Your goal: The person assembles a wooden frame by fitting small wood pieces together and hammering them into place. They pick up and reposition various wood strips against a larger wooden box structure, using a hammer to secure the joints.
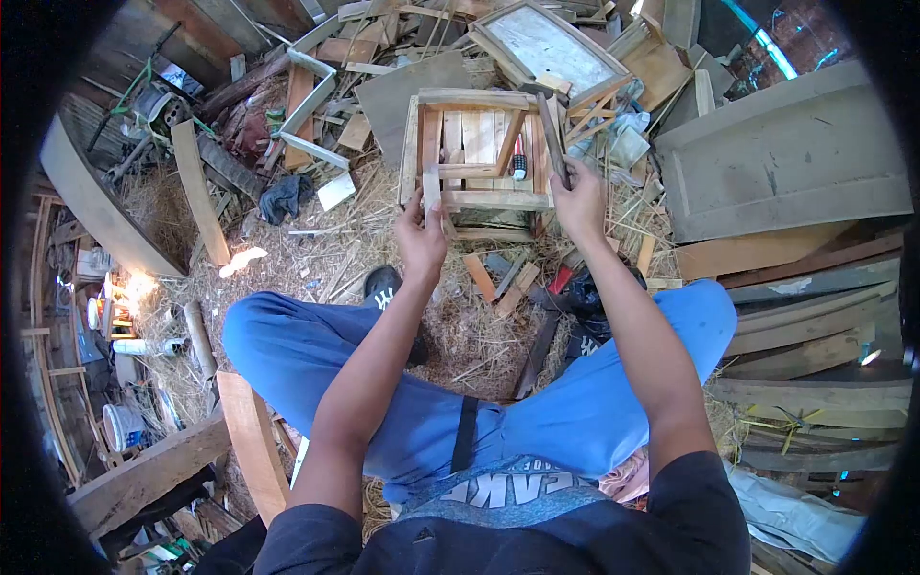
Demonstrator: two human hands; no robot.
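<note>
A small pale wooden strip (432, 184) stands upright in the fingers of my left hand (422, 240), at the near left corner of a box-like wooden frame (471, 98). My right hand (581, 203) is closed around the lower end of a long, narrow dark bar (551, 134), which lies along the frame's right side. Whether that bar is wood or metal, I cannot tell. Inside the frame are crossing wooden bars and a tool with a red and black handle (518, 159). The frame rests on a wooden support (491, 233) in front of my knees.
Wood offcuts (517, 287) and straw cover the ground between my feet. A grey panel (786, 158) leans at the right, above stacked boards (815, 316). Curved planks (199, 192) stand at the left. A framed panel (551, 48) lies behind among scrap.
</note>
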